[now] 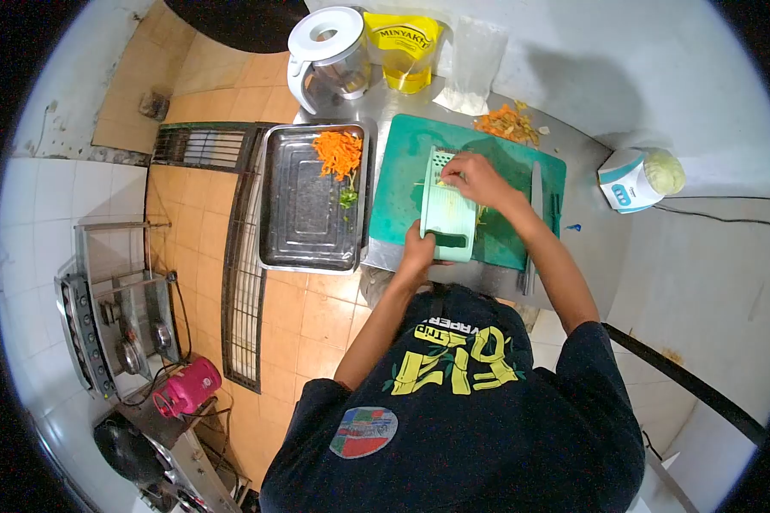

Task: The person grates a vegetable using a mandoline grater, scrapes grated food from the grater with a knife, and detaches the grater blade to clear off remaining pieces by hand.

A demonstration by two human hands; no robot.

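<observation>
My left hand (417,252) is closed around the near end of a pale green grater (451,214), beside its handle slot. The grater lies lengthwise over a green cutting board (409,154). On its upper part my right hand (479,181) is pinched against the grating holes, and what the fingers hold is mostly hidden. Thin pale shreds show on and beside the grater. To the right on the board rests a knife (536,197). A metal tray (269,205) on the left carries shredded carrot (339,154) and some chopped green leaves (348,197).
Behind the board are a white-lidded pitcher (327,51), a yellow pouch (405,56), a clear bag with white powder (475,64) and a heap of peelings (512,125). A kitchen scale (626,181) bears a round pale green vegetable (663,172). A pink gas cylinder (188,386) stands lower left.
</observation>
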